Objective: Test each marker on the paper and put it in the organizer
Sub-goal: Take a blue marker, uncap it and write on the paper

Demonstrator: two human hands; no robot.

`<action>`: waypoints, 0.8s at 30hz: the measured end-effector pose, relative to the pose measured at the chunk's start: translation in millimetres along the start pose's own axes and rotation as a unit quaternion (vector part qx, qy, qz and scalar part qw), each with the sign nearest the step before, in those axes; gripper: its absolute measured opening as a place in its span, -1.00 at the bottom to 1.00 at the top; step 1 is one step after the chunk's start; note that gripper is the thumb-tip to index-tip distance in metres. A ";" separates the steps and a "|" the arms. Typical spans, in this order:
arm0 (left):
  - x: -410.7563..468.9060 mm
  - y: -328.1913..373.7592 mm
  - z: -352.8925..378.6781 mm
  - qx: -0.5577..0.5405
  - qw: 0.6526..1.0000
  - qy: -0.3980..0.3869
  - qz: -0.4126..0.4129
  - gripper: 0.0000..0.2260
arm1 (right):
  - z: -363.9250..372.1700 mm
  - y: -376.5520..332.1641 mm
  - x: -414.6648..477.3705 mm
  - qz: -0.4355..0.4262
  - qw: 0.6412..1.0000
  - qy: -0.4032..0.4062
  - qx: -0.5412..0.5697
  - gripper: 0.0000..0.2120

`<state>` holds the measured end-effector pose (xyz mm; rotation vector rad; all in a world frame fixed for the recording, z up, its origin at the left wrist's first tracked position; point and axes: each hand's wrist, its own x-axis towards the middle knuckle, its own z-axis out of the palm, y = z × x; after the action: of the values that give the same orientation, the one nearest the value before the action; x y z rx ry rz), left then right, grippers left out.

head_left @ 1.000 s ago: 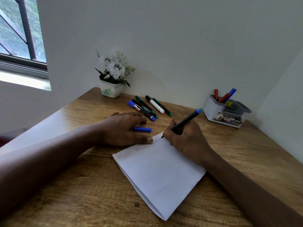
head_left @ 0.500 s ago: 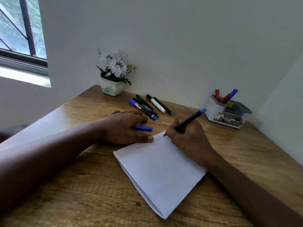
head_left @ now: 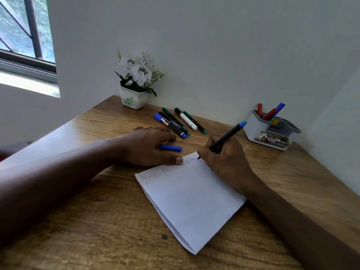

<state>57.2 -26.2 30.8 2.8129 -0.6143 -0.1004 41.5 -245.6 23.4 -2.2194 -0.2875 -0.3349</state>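
So we're mid-test here: our right hand [head_left: 224, 162] has its fingers curled tight around the black marker [head_left: 227, 135], gripping it low down near the nib. The blue end of the barrel sticks up and away towards the organizer [head_left: 253, 131]. The tip is down on the far edge of the paper [head_left: 191, 201], right at the end of the row of scribbles. Our left hand [head_left: 148, 147] lies flat with the fingers stretched out and the thumb pressing the sheet's top edge onto the desk [head_left: 97, 221]. The blue cap [head_left: 171, 148] pokes out from between those fingers, though we honestly can't tell if it's pinched or just lying there. Our tip for this step: press lightly and make short strokes, just enough to see the ink run. Leave that thumb planted so the folded sheet doesn't skate, and watch the nib, since it's really close to running off onto the wood. The cap being right beside the nib should make recapping quick. The loose markers [head_left: 175, 122] sit just beyond the left fingers, waiting their turn.
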 end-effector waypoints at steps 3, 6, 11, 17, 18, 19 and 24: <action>0.4 -0.4 -0.4 -0.003 1.000 0.000 -0.002 -0.24 | 0.0 1.1 -0.7 0.005 1.000 0.006 0.010 -0.88; 0.7 -0.3 0.8 -0.001 1.000 0.001 -0.003 -0.25 | -0.8 1.4 -0.3 0.007 1.000 0.018 0.000 -0.85; 0.4 -0.7 1.4 -0.004 1.000 0.007 -0.001 -0.25 | -1.1 3.8 1.3 0.029 0.999 0.013 0.022 -0.85; 0.3 -2.9 1.8 -0.007 1.000 0.009 0.004 -0.23 | 0.8 5.5 0.7 0.027 0.999 0.032 0.018 -0.86; 0.6 -3.0 1.8 -0.007 1.000 0.009 0.004 -0.22 | 0.4 6.0 1.1 0.028 0.999 0.041 0.017 -0.86; 0.8 -3.2 1.6 -0.008 1.000 0.009 0.004 -0.22 | -0.1 6.5 1.6 0.030 0.998 0.044 0.019 -0.86; 3.0 -4.5 3.2 -0.010 1.000 0.011 0.008 -0.23 | 0.7 5.7 1.6 0.033 0.999 0.031 0.008 -0.85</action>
<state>61.3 -24.3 26.5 2.7854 -0.6284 -0.0711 44.9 -248.4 19.4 -2.1937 -0.1838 -0.3633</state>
